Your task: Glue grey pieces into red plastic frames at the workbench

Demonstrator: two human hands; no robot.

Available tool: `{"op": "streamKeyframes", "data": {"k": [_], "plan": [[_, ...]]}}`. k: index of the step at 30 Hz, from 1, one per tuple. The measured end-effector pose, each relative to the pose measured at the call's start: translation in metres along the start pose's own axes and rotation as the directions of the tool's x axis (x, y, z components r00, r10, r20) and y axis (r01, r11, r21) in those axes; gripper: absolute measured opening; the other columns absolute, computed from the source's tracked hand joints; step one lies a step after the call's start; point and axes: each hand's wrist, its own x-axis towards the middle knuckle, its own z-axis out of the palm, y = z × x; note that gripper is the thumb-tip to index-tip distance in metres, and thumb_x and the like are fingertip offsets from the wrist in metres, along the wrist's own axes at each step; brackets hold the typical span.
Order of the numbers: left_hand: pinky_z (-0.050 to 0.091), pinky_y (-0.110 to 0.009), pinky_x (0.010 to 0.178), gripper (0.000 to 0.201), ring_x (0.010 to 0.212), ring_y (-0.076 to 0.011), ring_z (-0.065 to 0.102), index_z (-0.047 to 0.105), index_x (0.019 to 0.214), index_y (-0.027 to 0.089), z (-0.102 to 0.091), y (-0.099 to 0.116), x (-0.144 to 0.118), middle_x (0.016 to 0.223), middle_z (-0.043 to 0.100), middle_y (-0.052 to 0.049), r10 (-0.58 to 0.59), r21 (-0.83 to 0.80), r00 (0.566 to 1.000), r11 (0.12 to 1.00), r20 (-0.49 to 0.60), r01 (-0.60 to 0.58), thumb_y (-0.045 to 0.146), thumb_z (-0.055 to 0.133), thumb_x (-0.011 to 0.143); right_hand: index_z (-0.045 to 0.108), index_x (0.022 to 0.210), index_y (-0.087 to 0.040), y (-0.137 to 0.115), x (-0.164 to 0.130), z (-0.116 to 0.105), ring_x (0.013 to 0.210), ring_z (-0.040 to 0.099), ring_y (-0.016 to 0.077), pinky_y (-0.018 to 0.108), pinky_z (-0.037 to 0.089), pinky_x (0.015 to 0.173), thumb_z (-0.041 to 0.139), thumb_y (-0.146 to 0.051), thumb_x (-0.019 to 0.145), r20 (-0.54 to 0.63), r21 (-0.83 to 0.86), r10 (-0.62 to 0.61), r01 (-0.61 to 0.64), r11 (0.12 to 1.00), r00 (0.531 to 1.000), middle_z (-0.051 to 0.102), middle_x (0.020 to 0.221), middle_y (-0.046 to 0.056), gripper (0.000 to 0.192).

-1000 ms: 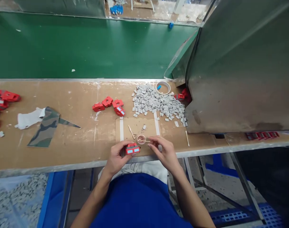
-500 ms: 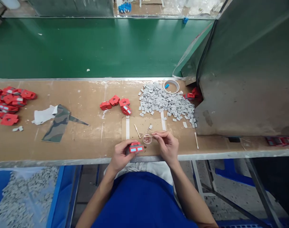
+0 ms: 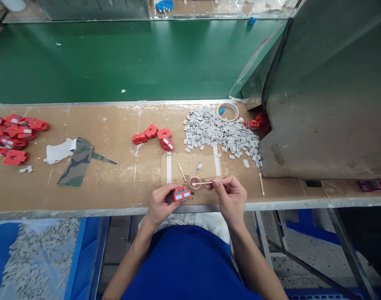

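Observation:
My left hand (image 3: 161,203) grips a small red plastic part (image 3: 181,193) with pale blue faces, just above the near edge of the brown workbench (image 3: 115,183). My right hand (image 3: 229,195) pinches a thin wooden stick (image 3: 203,183) that points left, its tip over a small round clear dish (image 3: 195,182) standing on a cardboard mat (image 3: 190,164). The dish sits between my two hands. A second wooden stick (image 3: 181,171) lies on the mat, just behind the dish.
A heap of several small grey chips (image 3: 220,133) lies behind the mat, a tape roll (image 3: 228,111) beyond it. Red parts (image 3: 153,136) cluster at centre, with more red parts (image 3: 12,133) at far left. A camouflage cloth (image 3: 74,162) lies left. A large grey metal housing (image 3: 328,91) fills the right.
My right hand has drawn back to the right, so the stick now lies level with its tip over the dish. My left hand keeps hold of the red part.

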Motion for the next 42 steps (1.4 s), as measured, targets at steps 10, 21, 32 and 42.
{"op": "streamKeyframes", "data": {"k": [10, 21, 32, 42], "plan": [[0.060, -0.028, 0.075, 0.018, 0.082, -0.0205, 0.077, 0.076, 0.106, 0.018, 0.000, 0.003, -0.001, 0.093, 0.082, -0.008, 0.055, 0.026, 0.998, 0.998, 0.013, -0.056, 0.025, 0.077, 0.090, 0.070, 0.088, -0.024, -0.007, -0.011, 0.008, 0.083, 0.082, 0.0216, 0.033, 0.068, 0.078, 0.073, -0.028, 0.098, 0.237, -0.128, -0.195, 0.230, 0.965, 0.952, 0.084, 0.088, 0.006, 0.011], [0.061, -0.029, 0.077, 0.020, 0.083, -0.0207, 0.078, 0.075, 0.105, 0.018, 0.001, 0.005, 0.001, 0.095, 0.083, -0.009, 0.055, 0.027, 0.998, 0.998, 0.028, -0.056, 0.033, 0.076, 0.092, 0.068, 0.083, -0.024, -0.007, -0.011, 0.011, 0.080, 0.082, 0.0239, 0.035, 0.067, 0.074, 0.071, -0.036, 0.100, 0.278, -0.196, -0.194, 0.253, 0.948, 0.941, 0.084, 0.086, 0.007, 0.020], [0.061, -0.030, 0.078, 0.018, 0.084, -0.0213, 0.077, 0.075, 0.107, 0.018, 0.001, 0.003, 0.001, 0.095, 0.082, -0.009, 0.054, 0.012, 0.998, 0.998, 0.021, -0.055, 0.028, 0.075, 0.091, 0.069, 0.086, -0.025, -0.017, -0.010, 0.011, 0.080, 0.082, 0.0233, 0.034, 0.068, 0.074, 0.070, -0.032, 0.100, 0.298, -0.224, -0.240, 0.312, 0.923, 0.924, 0.084, 0.087, 0.007, 0.016], [0.060, -0.029, 0.076, 0.018, 0.081, -0.0206, 0.077, 0.075, 0.106, 0.018, -0.002, 0.003, 0.001, 0.094, 0.082, -0.008, 0.016, 0.003, 1.000, 1.000, 0.013, -0.016, 0.027, 0.074, 0.091, 0.070, 0.085, -0.024, -0.009, 0.005, -0.015, 0.084, 0.076, 0.0237, 0.037, 0.062, 0.076, 0.072, -0.029, 0.097, 0.178, -0.368, -0.280, 0.328, 0.870, 0.943, 0.079, 0.086, 0.006, 0.013]]}}
